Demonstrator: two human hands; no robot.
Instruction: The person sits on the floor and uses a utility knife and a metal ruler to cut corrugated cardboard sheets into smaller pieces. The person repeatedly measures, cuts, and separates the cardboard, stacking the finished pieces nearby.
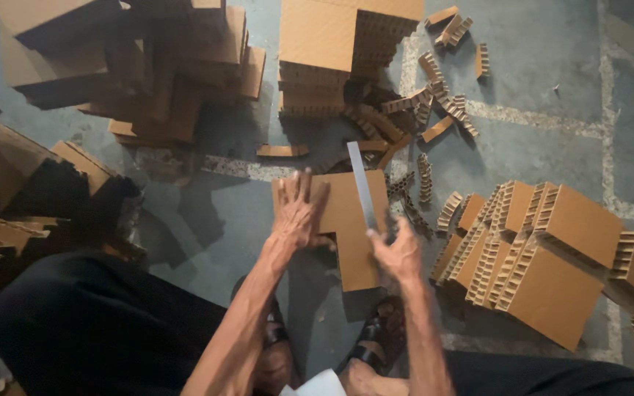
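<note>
The left hand lies flat and open, fingers spread, pressing down on a brown cardboard piece that rests on the grey floor just ahead of the person's sandalled feet. The right hand is closed around the lower end of a long, thin, flat blade, which stands on the cardboard piece and points toward 12 o'clock, just beside the left hand's fingers at their 3 o'clock. The cardboard piece has a notch missing at its lower left, giving it a stepped outline. At 3 o'clock from the hands sits a heap of cut honeycomb blocks, their ribbed edges showing. At 12 o'clock stands a tall stack of cardboard, with narrow ribbed offcuts scattered from it toward the blade. At 10 o'clock lies a looser pile of cardboard sheets, partly in shadow.
</note>
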